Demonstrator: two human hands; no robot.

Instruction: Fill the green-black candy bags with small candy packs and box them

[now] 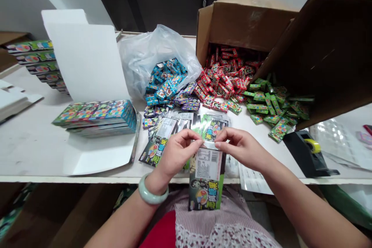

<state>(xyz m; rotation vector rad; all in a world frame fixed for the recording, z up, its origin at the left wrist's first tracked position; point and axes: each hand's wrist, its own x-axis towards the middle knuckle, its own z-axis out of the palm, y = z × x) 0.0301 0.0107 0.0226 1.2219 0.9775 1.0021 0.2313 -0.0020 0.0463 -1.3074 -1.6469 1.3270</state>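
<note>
Between both hands hangs a printed candy packet (207, 186), dark and green with a white label, over the table's front edge. My left hand (181, 149), with a pale green bangle on its wrist, pinches the packet's upper left edge. At the upper right edge, my right hand (240, 147) pinches it between thumb and fingers. A clear strip shows between the fingertips. Behind the hands lie more flat packets (155, 149), some with labels up. Small purple boxes (190, 100) and blue boxes (167, 81) are heaped just beyond.
Red boxes (223, 81) spill from a large cardboard carton (250, 23); green boxes (270, 104) lie at its right side. A tape dispenser (309, 153) stands at the right. On the left is an open white display box (87, 62) holding a row of packets. A plastic bag (133, 58) surrounds the blue boxes.
</note>
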